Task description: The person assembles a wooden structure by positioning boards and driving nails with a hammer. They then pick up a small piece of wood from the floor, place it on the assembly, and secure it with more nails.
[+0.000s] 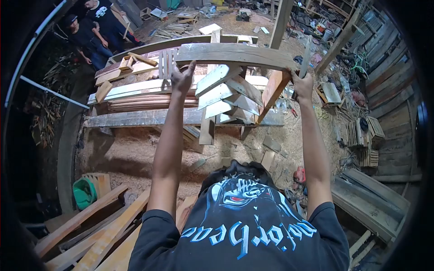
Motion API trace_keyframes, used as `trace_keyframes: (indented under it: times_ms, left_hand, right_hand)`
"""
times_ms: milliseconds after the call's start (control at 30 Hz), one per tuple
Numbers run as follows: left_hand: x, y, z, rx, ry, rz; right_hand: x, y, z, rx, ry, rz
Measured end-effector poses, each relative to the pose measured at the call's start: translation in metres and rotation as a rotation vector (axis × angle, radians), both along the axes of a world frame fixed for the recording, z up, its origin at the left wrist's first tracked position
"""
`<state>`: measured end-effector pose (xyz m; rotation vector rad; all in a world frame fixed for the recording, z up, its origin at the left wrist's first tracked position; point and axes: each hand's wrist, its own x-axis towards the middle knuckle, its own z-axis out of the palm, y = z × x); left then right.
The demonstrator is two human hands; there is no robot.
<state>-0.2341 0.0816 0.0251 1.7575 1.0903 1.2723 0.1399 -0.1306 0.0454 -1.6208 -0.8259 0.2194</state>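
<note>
A long weathered wooden board (235, 54) spans the space between my two hands. At its left end, my left hand (181, 80) grips the lower edge, thumb raised against the face of the board. My right hand (304, 86) is closed at the board's right end around a thin, pale upright strip (306, 56). Below the board, several pale slats with pointed ends (214, 97) overlap in a fanned stack. An orange-brown plank (273, 95) slants down beside them, its top close to my right hand.
A long timber bench (140, 118) carries stacked boards (149, 105) and a small wooden box (127, 63). Two people (97, 27) stand at the far left. Wooden posts (281, 25) rise at the right. Planks (101, 239) and a green container (84, 193) lie near left. Shavings cover the floor.
</note>
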Motion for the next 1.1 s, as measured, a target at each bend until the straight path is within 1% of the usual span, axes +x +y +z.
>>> trace_keyframes:
  times_ms: [33,67,100,167,200,267,400,433,467,567,667,833,967,1033,1100]
  left_hand:
    - [-0.002,-0.002,0.01,0.056,0.116,0.067]
    - [-0.002,-0.011,0.015,0.037,-0.076,-0.025]
    - [-0.004,-0.022,0.033,-0.054,-0.091,-0.057]
    - [-0.008,-0.021,0.04,-0.044,0.001,-0.016]
    - [-0.01,-0.013,0.034,-0.038,-0.001,-0.011]
    - [-0.015,0.012,0.01,-0.01,-0.038,-0.079]
    - [-0.022,0.021,0.003,-0.06,-0.025,-0.081]
    - [-0.022,0.021,0.001,-0.078,-0.093,-0.098]
    - [-0.023,0.022,0.0,-0.092,-0.163,-0.114]
    - [-0.023,0.015,0.004,-0.101,-0.154,-0.103]
    - [-0.02,0.0,0.012,-0.138,-0.187,-0.099]
    - [-0.025,-0.004,0.005,-0.183,-0.184,-0.091]
    - [-0.026,-0.006,0.011,-0.161,-0.109,-0.096]
    - [-0.026,-0.003,0.011,-0.079,-0.077,-0.046]
    - [-0.025,0.0,0.011,-0.058,-0.086,-0.042]
  right_hand:
    - [0.003,0.0,-0.004,-0.028,-0.024,-0.019]
    - [0.007,0.0,-0.006,0.018,0.005,0.06]
    - [0.008,0.001,-0.008,0.013,-0.003,0.034]
    - [0.018,0.003,-0.016,0.012,0.041,0.085]
    - [0.017,0.003,-0.016,0.018,0.038,0.09]
    - [0.013,0.0,-0.015,0.061,-0.007,0.013]
    - [0.003,-0.008,-0.004,0.063,0.008,0.0]
    - [0.002,-0.009,-0.002,0.053,-0.003,0.0]
    - [0.001,-0.009,0.0,0.044,-0.015,0.0]
    - [0.015,-0.005,-0.013,0.002,-0.001,0.008]
    - [0.005,-0.01,-0.001,-0.057,-0.064,-0.051]
    - [0.001,-0.012,-0.003,-0.016,-0.054,-0.016]
    - [0.004,-0.012,-0.005,-0.039,-0.062,-0.037]
    - [0.009,-0.011,-0.007,-0.044,-0.073,-0.062]
    - [0.014,-0.007,-0.008,-0.045,-0.087,-0.083]
